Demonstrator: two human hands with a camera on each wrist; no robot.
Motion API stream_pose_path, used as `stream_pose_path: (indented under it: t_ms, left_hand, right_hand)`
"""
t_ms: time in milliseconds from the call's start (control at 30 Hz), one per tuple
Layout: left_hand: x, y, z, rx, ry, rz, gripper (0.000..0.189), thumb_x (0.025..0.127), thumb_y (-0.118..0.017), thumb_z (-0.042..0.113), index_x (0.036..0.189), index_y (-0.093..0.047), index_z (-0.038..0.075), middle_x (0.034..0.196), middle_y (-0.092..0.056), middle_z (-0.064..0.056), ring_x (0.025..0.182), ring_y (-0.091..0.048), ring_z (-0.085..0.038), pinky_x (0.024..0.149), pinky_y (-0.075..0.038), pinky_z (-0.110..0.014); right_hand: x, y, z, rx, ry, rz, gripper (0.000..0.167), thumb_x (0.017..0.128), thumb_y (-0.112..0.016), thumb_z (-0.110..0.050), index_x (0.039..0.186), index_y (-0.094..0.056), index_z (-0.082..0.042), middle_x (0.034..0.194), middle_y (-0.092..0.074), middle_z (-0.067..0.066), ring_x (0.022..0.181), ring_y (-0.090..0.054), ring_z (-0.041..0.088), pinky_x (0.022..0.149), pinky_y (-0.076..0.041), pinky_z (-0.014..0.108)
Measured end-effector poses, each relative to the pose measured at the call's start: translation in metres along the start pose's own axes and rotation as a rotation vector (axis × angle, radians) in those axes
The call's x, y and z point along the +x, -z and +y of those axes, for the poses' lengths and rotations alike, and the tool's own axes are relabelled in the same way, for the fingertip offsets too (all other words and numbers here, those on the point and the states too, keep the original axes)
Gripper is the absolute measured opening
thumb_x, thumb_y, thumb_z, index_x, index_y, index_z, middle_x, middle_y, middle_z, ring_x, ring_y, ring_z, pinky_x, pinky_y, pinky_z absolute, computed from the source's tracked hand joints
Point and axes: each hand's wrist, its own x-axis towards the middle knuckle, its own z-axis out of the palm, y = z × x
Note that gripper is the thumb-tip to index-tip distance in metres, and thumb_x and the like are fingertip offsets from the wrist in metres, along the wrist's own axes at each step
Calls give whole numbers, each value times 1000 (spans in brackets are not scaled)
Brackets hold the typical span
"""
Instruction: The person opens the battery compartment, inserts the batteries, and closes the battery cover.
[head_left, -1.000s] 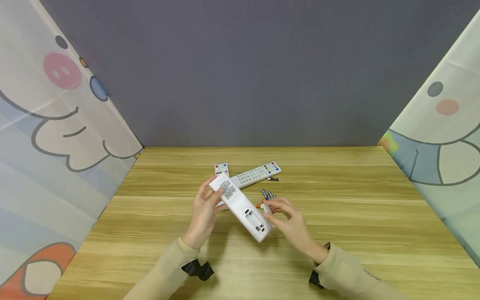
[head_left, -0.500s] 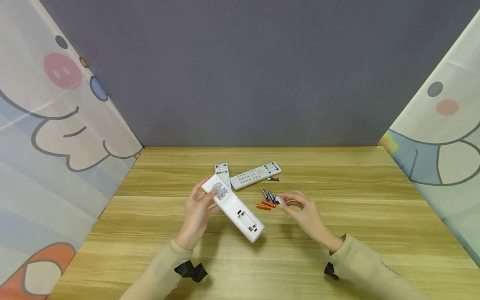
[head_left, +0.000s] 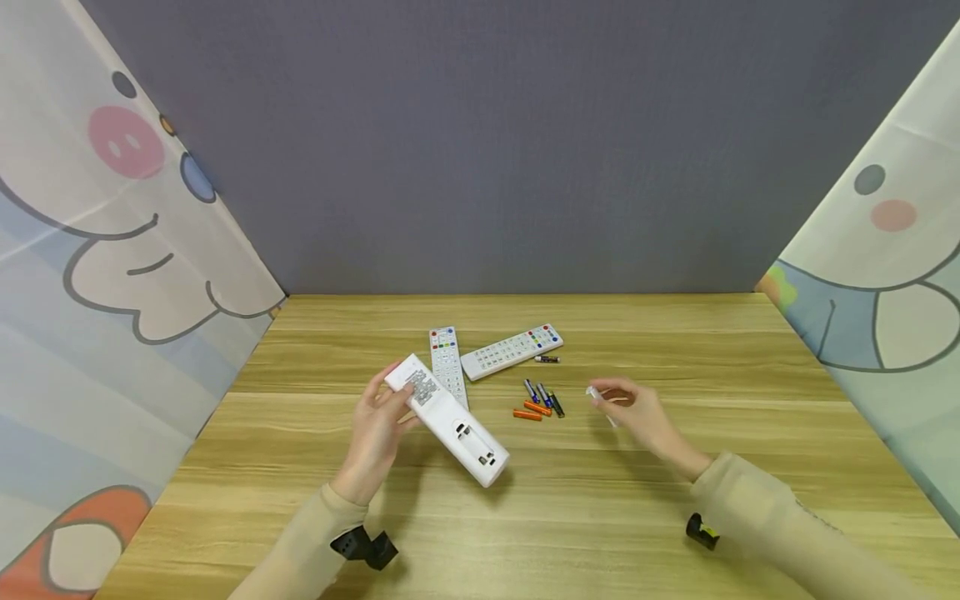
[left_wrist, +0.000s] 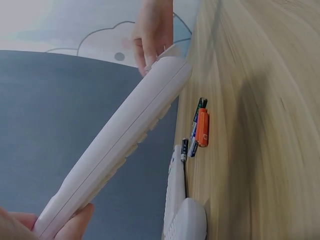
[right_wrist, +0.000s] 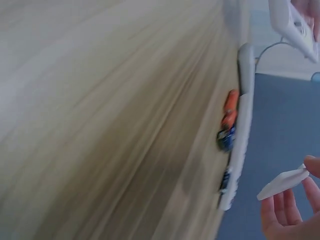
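My left hand (head_left: 377,425) grips a white remote control (head_left: 442,412) by one end, its back turned up. The battery compartment (head_left: 476,443) at the other end lies uncovered, with no batteries in it. Off to the right, my right hand (head_left: 636,417) pinches a small white battery cover (right_wrist: 283,184) between thumb and fingers, above the table. Between the hands lie two orange batteries (head_left: 527,414), two blue ones (head_left: 543,394) and a dark battery (head_left: 557,405). Another black battery (head_left: 547,358) lies farther back.
Two more white remotes rest buttons up on the wooden table (head_left: 300,467): one remote (head_left: 447,362) partly behind the held one, another remote (head_left: 512,351) slanting to its right. A grey panel (head_left: 517,150) stands at the back, with printed cloths (head_left: 885,275) at both sides.
My right hand has moved right with the battery cover, away from the remote, uncovering the batteries to view. My left hand has shifted the remote left and slightly nearer.
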Motion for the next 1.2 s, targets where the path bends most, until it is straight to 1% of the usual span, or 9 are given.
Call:
stream_pose_path:
  t_ms: [200, 300, 400, 533, 800, 933, 967, 1067, 1200]
  left_hand:
    - [0, 5, 0, 31, 20, 14, 46, 87, -46, -1, 131, -35, 10, 103, -59, -6, 83, -62, -16, 73, -52, -33]
    - [0, 7, 0, 29, 34, 25, 45, 88, -46, 0, 130, -35, 11, 101, -59, -5, 83, -62, -15, 74, -52, -33]
    - [0, 8, 0, 33, 35, 29, 46, 88, -46, 0, 130, -35, 10, 100, -60, -4, 81, -62, -15, 73, -53, -32]
    - [0, 8, -1, 41, 38, 29, 46, 87, -46, -1, 131, -35, 10, 103, -59, -6, 81, -62, -15, 72, -53, -32]
    - [1, 8, -2, 48, 39, 26, 47, 88, -45, -1, 132, -33, 10, 104, -58, -7, 81, -62, -15, 72, -53, -32]
    - [1, 8, -2, 52, 35, 25, 48, 88, -45, -1, 133, -31, 8, 101, -59, -5, 80, -62, -14, 72, -52, -32]
    - [2, 9, -2, 54, 38, 27, 48, 87, -45, -1, 133, -31, 8, 100, -59, -4, 80, -62, -14, 72, -52, -32]
    - [2, 9, -3, 56, 43, 33, 48, 87, -47, -1, 132, -32, 8, 97, -60, -3, 78, -62, -14, 71, -53, -32]
    - [2, 8, -3, 53, 46, 35, 48, 86, -49, 0, 131, -33, 8, 94, -62, -1, 75, -62, -13, 68, -53, -30]
  right_hand:
    - [3, 13, 10, -60, -73, -38, 31, 82, -60, -5, 110, -55, 6, 102, -58, 24, 88, -58, 32, 65, -53, 29]
    - [5, 17, 15, -82, -83, -61, 32, 83, -59, -5, 112, -54, 7, 103, -57, 25, 91, -57, 35, 65, -54, 33]
    - [8, 20, 21, -92, -93, -78, 32, 83, -59, -6, 112, -53, 8, 103, -57, 25, 92, -55, 35, 63, -53, 32]
    - [12, 21, 26, -110, -101, -95, 32, 83, -60, -7, 110, -53, 8, 102, -58, 24, 91, -56, 33, 57, -52, 29]
    - [18, 22, 34, -133, -96, -118, 30, 82, -59, -3, 108, -54, 10, 95, -59, 22, 82, -56, 26, 54, -50, 25]
    - [18, 26, 37, -111, -77, -137, 32, 82, -61, -9, 106, -54, 10, 91, -59, 18, 75, -54, 18, 52, -48, 24]
    - [18, 27, 37, -97, -51, -142, 32, 82, -61, -11, 105, -55, 10, 89, -59, 17, 73, -54, 16, 50, -48, 23]
    - [18, 29, 38, -96, -32, -152, 35, 82, -63, -16, 104, -55, 9, 88, -60, 15, 70, -53, 13, 49, -47, 24]
    - [21, 28, 41, -140, -101, -147, 32, 81, -62, -11, 106, -55, 9, 91, -60, 17, 73, -54, 15, 50, -47, 23]
